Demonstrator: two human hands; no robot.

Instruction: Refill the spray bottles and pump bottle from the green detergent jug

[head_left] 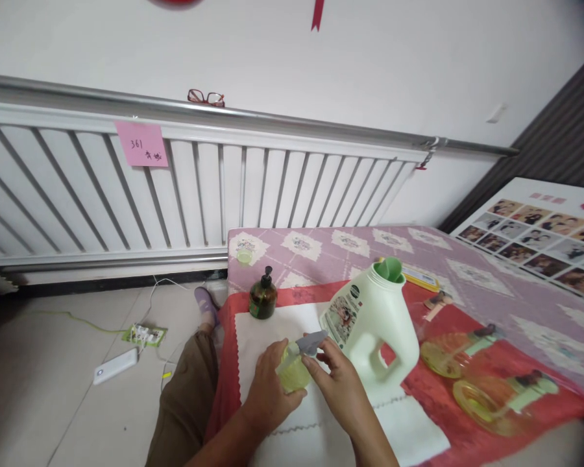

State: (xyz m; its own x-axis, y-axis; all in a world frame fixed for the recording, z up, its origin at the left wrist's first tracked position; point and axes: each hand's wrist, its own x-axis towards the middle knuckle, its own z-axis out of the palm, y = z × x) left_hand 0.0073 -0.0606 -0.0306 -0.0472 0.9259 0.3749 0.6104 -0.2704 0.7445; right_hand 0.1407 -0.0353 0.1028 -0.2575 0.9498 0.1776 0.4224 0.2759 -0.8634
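My left hand (pixel 271 392) is wrapped around a clear bottle (pixel 292 371) with yellowish-green contents, held above a white cloth (pixel 316 444). At the bottle's top, my right hand (pixel 335 383) pinches a grey dispenser head (pixel 312 342) between thumb and fingers. Whether the head is fastened to the neck I cannot tell. Just beyond my right hand stands a large pale green jug (pixel 394 318) with its mouth uncapped and a green funnel-like piece (pixel 390 267) in it. A dark brown pump bottle (pixel 263 297) stands upright to the left of the jug.
Two clear bottles with green heads, one nearer (pixel 486 405) and one farther (pixel 440 358), are on the red cloth (pixel 431 405) at right. A small greenish cap (pixel 244 257) sits by the far left corner. On the floor lie a power strip (pixel 146 335) and a white power bank (pixel 115 366).
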